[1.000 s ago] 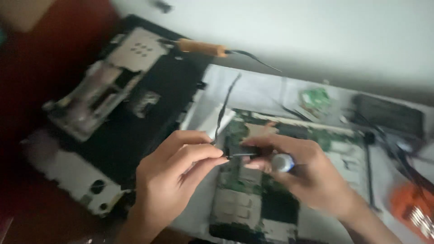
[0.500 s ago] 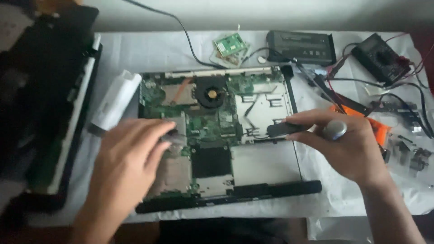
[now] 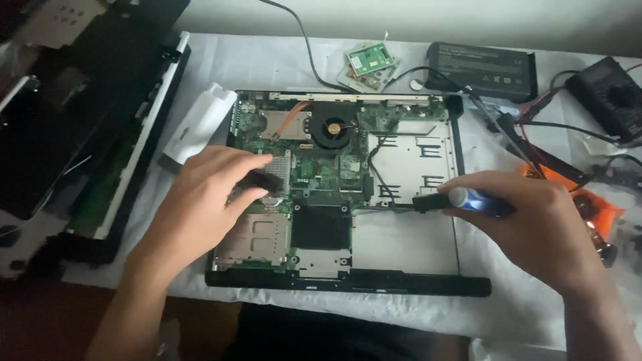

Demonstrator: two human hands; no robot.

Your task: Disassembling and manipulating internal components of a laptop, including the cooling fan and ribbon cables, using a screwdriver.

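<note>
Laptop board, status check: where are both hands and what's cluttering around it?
Left hand fingertips on the motherboard. Right hand grips a screwdriver over the open laptop base. Cables and battery pack beside it.

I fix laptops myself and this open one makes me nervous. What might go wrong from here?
The left hand rests bare fingers on the exposed green circuit board, so static or pressure might harm parts. The screwdriver in the right hand points across the open laptop base; a slip might scratch the board or snag the thin black cable.
</note>
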